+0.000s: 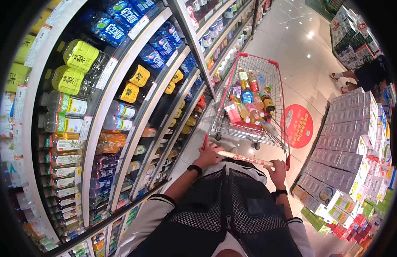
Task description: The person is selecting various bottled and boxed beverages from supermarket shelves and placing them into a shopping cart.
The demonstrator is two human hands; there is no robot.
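Observation:
A red wire shopping cart (267, 70) stands in the aisle in front of me, holding several drink bottles (250, 100) and a pink carton. My left hand (210, 155) grips the left end of the cart's handle bar (245, 159). At the bar's right end my right hand (278, 170) is closed around it. Each wrist carries a dark band. I wear a black mesh vest over white sleeves.
Shelves (134, 85) full of bottled drinks run along the left side. Stacked grey cartons (348, 141) line the right. A red round floor sticker (298, 125) lies beside the cart. Another person (365, 73) crouches far right. The glossy aisle floor (293, 38) stretches ahead.

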